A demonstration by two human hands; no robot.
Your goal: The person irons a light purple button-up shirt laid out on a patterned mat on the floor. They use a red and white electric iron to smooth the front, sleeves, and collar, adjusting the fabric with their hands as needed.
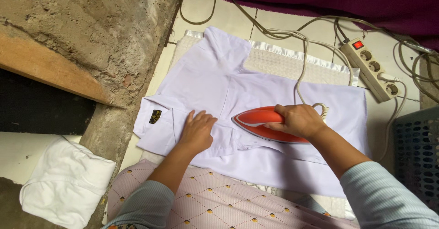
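Observation:
A pale lilac shirt [215, 73] lies spread flat on a white padded mat [283, 64] on the floor. My right hand [299, 119] grips the handle of a red and white electric iron [256, 121], which rests on the shirt's middle with its tip pointing left. My left hand [197, 130] lies flat with fingers apart on the shirt just left of the iron's tip, near a sleeve bearing a small dark badge [155, 116].
The iron's cord [302, 59] runs up to a white power strip [372, 69] with a lit red switch. A rough concrete pillar [105, 37] stands at left, folded white cloth [64, 183] beside it. A dark plastic basket [418, 151] sits at right, purple fabric [343, 0] at top.

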